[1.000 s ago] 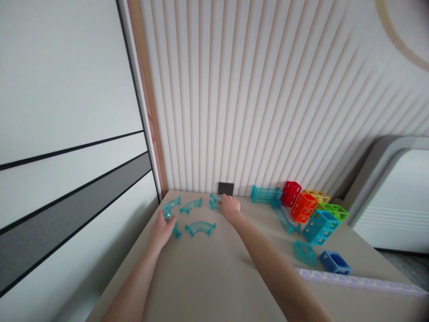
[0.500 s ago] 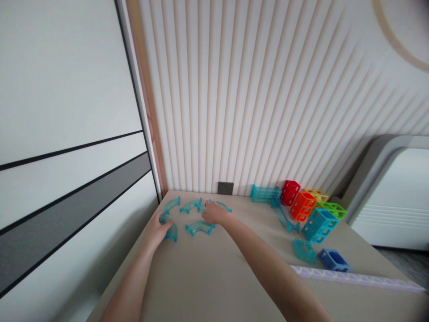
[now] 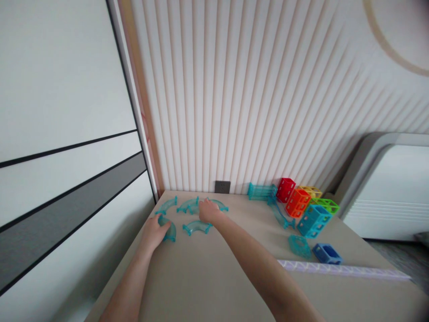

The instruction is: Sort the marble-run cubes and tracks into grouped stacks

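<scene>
- The left hand (image 3: 153,232) is lying low on the table (image 3: 208,277) near its left edge, fingers curling over a teal curved track piece (image 3: 169,229); the grip is closing loosely on that piece, which is resting flat on the table just at the fingertips.
- The right hand (image 3: 208,211) is reaching farther back, palm down, pressing on a second curved piece (image 3: 219,204) that is sticking out to the right of the knuckles; whether the grip is clenching it or only resting on it, I cannot tell.
- A third curved piece (image 3: 197,228) is lying between the two hands, touching neither.
- Two more curved pieces (image 3: 166,205) are sitting side by side behind the left hand, close to the ribbed wall (image 3: 254,98).
- A dark wall socket (image 3: 222,186) is showing just above the table's back edge.
- Well to the right, a cluster of coloured open-frame cubes (image 3: 303,205) is standing beside a straight teal track section (image 3: 261,191).
- Nearer the front, a flat teal tile (image 3: 299,246) and a dark blue frame block (image 3: 327,253) are lying next to a long pale strip (image 3: 342,269).
</scene>
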Tool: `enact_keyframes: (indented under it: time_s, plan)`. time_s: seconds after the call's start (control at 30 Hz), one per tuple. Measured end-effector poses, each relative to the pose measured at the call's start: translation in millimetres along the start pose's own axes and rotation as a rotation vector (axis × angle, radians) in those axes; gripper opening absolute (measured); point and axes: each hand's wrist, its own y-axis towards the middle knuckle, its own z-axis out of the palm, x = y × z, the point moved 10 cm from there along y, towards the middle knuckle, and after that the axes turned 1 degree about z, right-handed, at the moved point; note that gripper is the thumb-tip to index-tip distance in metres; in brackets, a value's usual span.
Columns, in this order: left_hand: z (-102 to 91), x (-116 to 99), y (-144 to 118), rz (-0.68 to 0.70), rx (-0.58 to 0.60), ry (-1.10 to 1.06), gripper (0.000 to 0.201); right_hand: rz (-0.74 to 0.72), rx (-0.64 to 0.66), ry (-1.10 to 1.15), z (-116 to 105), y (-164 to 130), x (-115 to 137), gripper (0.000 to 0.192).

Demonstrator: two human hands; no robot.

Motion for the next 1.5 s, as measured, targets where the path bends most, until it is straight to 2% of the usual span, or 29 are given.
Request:
enact_keyframes:
  time_s: [0.2,0.3,0.37,0.47,0.6,0.7,0.77,0.83,0.93,1.03,1.23,1.33,1.47,1.5]
  plan:
    - [-1.4,-2,0,0.018,0.011,0.053,0.058,-0.003,-0.033,0.029,-2,-3,1,0.035]
    - [-2.6,-4,-1,0.024,0.013,0.070,0.058,-0.013,-0.091,0.064,-8,-21,-5,0.029]
    - [-4.6,-7,-2,0.025,0.006,0.077,0.056,-0.015,-0.174,0.083,-18,-43,-19,0.025]
    - [-11.6,-11,-6,0.020,-0.022,0.088,0.056,0.068,-0.315,0.083,-36,-84,-69,0.031]
    - [-32.3,-26,-19,0.033,-0.126,0.098,0.055,0.370,-0.430,0.025,-53,-135,-179,0.038]
    - [-52.8,-54,-36,0.118,-0.288,0.081,0.045,0.576,-0.431,-0.013,-54,-160,-250,0.039]
    - [-56.0,-81,-49,0.221,-0.350,0.035,0.037,0.648,-0.394,-0.017,-46,-167,-277,0.034]
    - [-49.4,-111,-62,0.346,-0.353,-0.018,0.033,0.681,-0.350,-0.007,-34,-169,-290,0.031]
    - [-30.0,-153,-79,0.504,-0.283,-0.050,0.029,0.693,-0.312,0.024,-19,-170,-295,0.038]
    - [-10.4,-185,-89,0.581,-0.171,-0.053,0.027,0.669,-0.317,0.073,-14,-171,-293,0.046]
    - [25.8,-234,-114,0.702,0.069,-0.241,0.026,0.589,-0.408,0.245,-30,-183,-283,0.046]
    - [46.4,-246,-130,0.740,0.176,-0.406,0.034,0.486,-0.493,0.367,-38,-182,-248,0.046]
    - [64.4,-242,-140,0.688,0.261,-0.641,0.057,0.251,-0.540,0.560,-28,-169,-164,0.040]
    - [66.2,-238,-140,0.652,0.269,-0.699,0.060,0.123,-0.578,0.705,-26,-168,-140,0.039]
